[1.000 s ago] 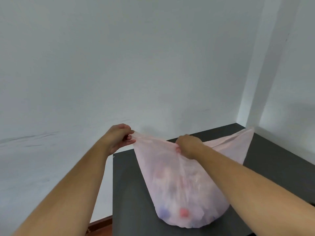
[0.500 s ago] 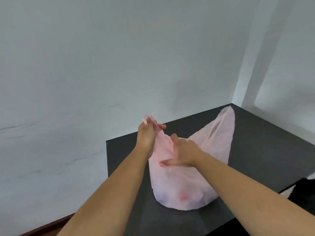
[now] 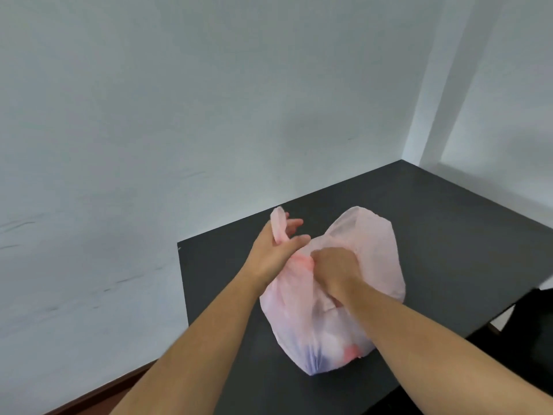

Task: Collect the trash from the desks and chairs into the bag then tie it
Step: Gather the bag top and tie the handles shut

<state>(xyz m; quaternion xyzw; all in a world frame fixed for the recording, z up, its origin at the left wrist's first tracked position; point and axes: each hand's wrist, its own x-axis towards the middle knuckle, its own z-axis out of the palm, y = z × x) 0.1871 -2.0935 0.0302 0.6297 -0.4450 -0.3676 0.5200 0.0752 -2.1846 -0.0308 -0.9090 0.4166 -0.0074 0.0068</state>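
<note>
Pink bag (image 3: 299, 324), upright on counter (image 3: 449, 220): left hand (image 3: 275, 253) pinches left handle (image 3: 278, 223), which points far; right hand (image 3: 335, 271) clenches the gathered neck beside it; free right handle (image 3: 368, 232) lies just right, nearest right hand.

Right hand (image 3: 335, 271) with fingers buried unseen in the bag (image 3: 378, 259), contents only red and purple blurs through the plastic, left forearm (image 3: 194, 354) motion-smeared and cut by the lower edge, bench (image 3: 449, 223) and a dark shape (image 3: 532, 333) cropped at right
</note>
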